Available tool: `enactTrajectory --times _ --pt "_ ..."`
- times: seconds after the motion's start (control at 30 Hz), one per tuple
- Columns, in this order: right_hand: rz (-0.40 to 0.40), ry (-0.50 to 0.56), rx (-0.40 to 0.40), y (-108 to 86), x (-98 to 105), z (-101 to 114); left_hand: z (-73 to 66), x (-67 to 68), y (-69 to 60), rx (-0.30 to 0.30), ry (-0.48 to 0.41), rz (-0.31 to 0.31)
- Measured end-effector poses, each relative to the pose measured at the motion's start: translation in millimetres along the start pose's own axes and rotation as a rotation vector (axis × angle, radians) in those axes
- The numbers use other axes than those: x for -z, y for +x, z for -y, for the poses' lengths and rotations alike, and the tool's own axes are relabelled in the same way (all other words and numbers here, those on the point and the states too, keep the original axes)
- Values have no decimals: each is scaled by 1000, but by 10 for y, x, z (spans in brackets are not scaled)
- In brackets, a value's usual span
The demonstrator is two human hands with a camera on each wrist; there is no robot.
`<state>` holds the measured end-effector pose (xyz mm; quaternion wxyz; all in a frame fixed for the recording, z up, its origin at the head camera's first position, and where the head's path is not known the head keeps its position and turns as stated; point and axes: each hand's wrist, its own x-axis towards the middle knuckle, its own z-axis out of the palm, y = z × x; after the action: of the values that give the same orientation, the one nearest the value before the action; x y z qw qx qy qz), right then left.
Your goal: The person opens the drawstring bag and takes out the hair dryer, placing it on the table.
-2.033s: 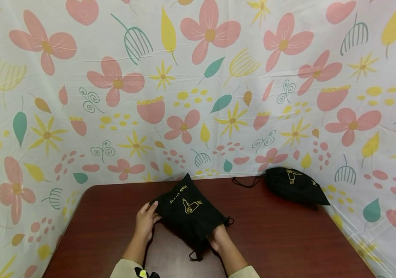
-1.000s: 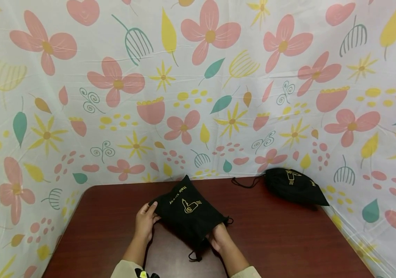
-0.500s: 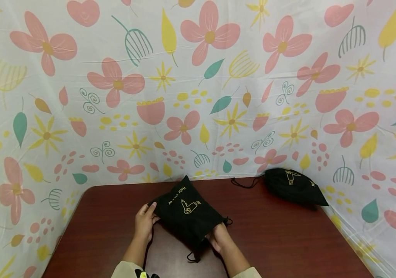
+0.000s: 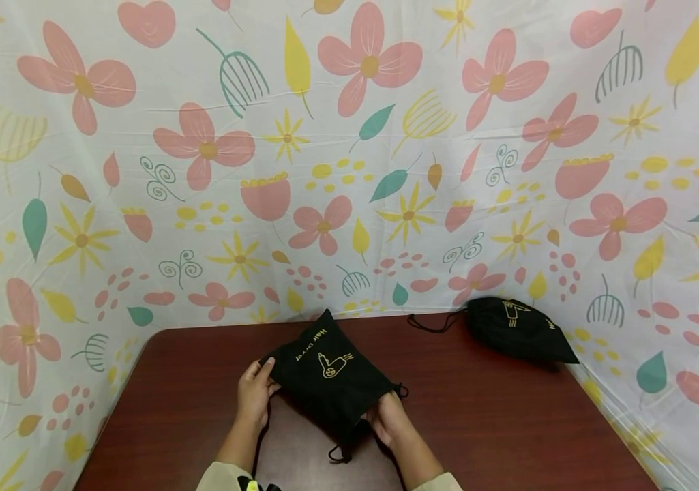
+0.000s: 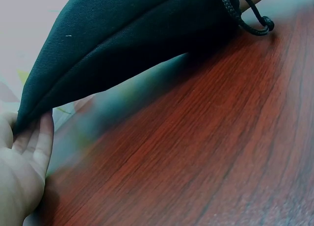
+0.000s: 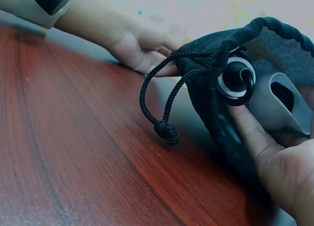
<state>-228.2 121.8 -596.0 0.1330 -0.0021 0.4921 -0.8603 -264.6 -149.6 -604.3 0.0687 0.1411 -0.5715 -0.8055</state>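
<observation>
A black drawstring pouch (image 4: 339, 389) marked "Hair Dryer" in gold is held tilted above the table. My left hand (image 4: 255, 394) pinches its closed bottom corner between thumb and fingers. At the open mouth, my right hand (image 4: 389, 417) reaches in, its fingertips hidden in the head view. The right wrist view shows a hair dryer (image 6: 234, 84) inside: a white-ringed end with a black cord grommet, and a grey part with a dark oblong opening. Fingers (image 6: 250, 130) of that hand lie under it, with the thumb partly visible on the far side.
A second black pouch (image 4: 517, 334) with the same gold print lies full at the back right, its drawstring (image 4: 438, 324) trailing left. Beneath is a reddish-brown wooden table (image 4: 183, 382). Flower-printed cloth (image 4: 324, 170) stands around the back and sides.
The hands and the pouch hold almost the same pose. Only a slight shift of the whole view shows.
</observation>
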Motion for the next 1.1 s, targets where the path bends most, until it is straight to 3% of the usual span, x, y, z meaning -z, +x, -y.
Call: enactTrajectory --times 0.17,0.53,0.97,1.1 --pt "35 -11 15 -18 19 15 8 4 5 -6 8 -4" --pt "-7 4 -38 -12 10 48 55 9 14 -44 33 -26" --pt "97 -11 6 3 61 22 27 13 -6 -13 62 -44" --pt "82 -5 0 0 76 21 23 5 -2 -11 57 -41"
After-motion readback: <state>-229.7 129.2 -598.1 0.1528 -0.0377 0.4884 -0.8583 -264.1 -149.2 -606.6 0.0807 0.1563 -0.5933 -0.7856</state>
